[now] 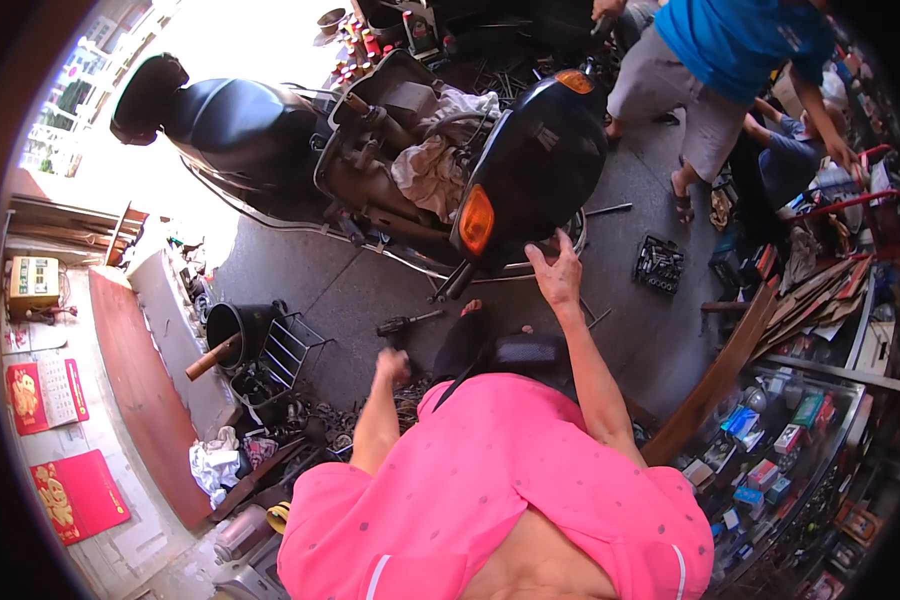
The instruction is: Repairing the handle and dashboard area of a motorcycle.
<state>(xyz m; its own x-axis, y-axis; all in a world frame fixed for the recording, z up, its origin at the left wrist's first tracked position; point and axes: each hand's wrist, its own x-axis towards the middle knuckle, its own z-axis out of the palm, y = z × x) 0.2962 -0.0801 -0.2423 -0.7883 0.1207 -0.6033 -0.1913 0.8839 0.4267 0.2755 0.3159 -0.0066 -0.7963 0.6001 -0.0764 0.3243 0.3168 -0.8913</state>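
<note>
A dark scooter body [525, 170] with an orange light [478, 218] stands in front of me, its seat compartment [370, 150] open and holding rags and metal parts. My right hand [560, 272] reaches up to the lower edge of that dark panel, thumb and fingers apart; whether it touches is unclear. My left hand [392, 368] is low on the left, its fingers curled, and what they hold, if anything, is hidden. A dark tool [402, 325] lies on the floor just beyond it.
A person [730, 45] in blue stands at the upper right, another crouches [785, 160] behind. A socket box [658, 265] sits on the floor. A black bucket [232, 330] and metal rack [290, 355] are at left; planks [730, 360] and a glass display case [770, 450] are at right.
</note>
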